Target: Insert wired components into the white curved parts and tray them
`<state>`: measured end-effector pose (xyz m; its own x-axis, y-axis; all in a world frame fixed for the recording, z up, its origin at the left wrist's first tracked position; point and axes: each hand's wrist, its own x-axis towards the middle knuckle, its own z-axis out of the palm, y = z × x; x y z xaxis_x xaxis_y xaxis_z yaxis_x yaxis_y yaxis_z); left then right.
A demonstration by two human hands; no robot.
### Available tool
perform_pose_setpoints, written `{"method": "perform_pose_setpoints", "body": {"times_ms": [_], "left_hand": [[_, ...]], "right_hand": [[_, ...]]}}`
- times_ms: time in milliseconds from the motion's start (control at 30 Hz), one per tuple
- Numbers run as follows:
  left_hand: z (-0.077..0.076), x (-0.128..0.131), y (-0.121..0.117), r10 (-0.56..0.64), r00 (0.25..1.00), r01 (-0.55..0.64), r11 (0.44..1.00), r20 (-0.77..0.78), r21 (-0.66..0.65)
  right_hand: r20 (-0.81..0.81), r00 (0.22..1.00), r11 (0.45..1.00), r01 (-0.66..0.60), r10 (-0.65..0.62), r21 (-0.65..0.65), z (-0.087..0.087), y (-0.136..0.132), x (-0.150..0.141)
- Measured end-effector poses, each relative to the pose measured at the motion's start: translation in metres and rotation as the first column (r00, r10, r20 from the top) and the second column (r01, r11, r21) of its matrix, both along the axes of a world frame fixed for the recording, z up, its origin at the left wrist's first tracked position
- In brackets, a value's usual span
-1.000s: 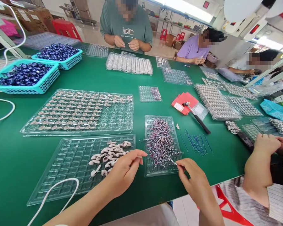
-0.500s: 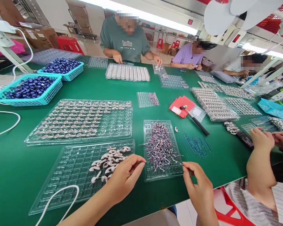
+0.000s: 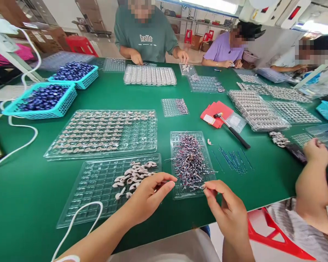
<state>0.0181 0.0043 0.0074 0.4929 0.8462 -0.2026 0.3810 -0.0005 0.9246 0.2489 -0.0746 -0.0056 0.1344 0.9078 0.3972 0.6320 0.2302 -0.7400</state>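
Note:
My right hand (image 3: 226,205) pinches a small wired part (image 3: 202,187) between thumb and forefinger, at the near right edge of a clear plastic tray (image 3: 177,193). A tangled heap of such thin-wired parts (image 3: 190,158), with pale tips, lies on that tray. My left hand (image 3: 155,194) is nearly closed beside the tray's left edge, thumb and forefinger almost together; whether anything is between them is too small to see. Under and behind my left hand, pale hook-shaped earphone shells (image 3: 133,176) are piled on another clear tray (image 3: 90,182).
A large tray of shells in rows (image 3: 98,134) lies beyond. Blue baskets (image 3: 41,114) of dark shiny pieces stand far left. To the right lie blue strips (image 3: 231,160), a hammer (image 3: 236,138) and red bags (image 3: 215,112). A white cable (image 3: 71,227) crosses near left. Several co-workers sit around.
My right hand has moved left to the tray's near edge, with a small wired part in its fingertips. My left hand stays close to the tray's left side. The whole view has shifted slightly.

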Motion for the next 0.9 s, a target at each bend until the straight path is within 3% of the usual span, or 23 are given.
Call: {"method": "perform_pose_setpoints", "body": {"times_ms": [133, 233, 300, 500, 600, 767, 900], "left_hand": [[0.013, -0.009, 0.006, -0.057, 0.996, 0.065, 0.991, 0.069, -0.119], [0.013, -0.016, 0.008, -0.057, 0.990, 0.087, 0.966, 0.128, -0.243], [0.012, -0.019, 0.007, -0.029, 0.993, 0.057, 0.966, 0.115, -0.251], [0.006, -0.019, -0.001, 0.039, 0.999, -0.038, 0.998, -0.012, 0.058], [0.002, -0.021, -0.002, 0.030, 1.000, -0.031, 0.992, 0.008, 0.126], [-0.001, -0.018, -0.001, 0.045, 0.998, -0.050, 0.990, 0.035, 0.132], [-0.002, -0.014, -0.001, 0.063, 0.995, -0.064, 0.998, 0.073, 0.018]], "right_hand": [[-0.006, 0.966, 0.965, -0.258, 0.259, 0.042, -0.001, 0.012, -0.027], [0.010, 0.939, 0.936, -0.344, 0.344, 0.071, -0.005, 0.022, -0.042], [0.016, 0.937, 0.933, -0.349, 0.349, 0.089, -0.007, 0.027, -0.049], [-0.015, 0.957, 0.954, -0.286, 0.288, 0.095, -0.018, 0.033, -0.057], [-0.013, 0.958, 0.954, -0.283, 0.286, 0.099, -0.022, 0.034, -0.057], [0.107, 0.937, 0.923, -0.346, 0.332, 0.171, -0.025, 0.037, -0.053], [0.173, 0.930, 0.918, -0.354, 0.325, 0.180, -0.027, 0.038, -0.052]]}}
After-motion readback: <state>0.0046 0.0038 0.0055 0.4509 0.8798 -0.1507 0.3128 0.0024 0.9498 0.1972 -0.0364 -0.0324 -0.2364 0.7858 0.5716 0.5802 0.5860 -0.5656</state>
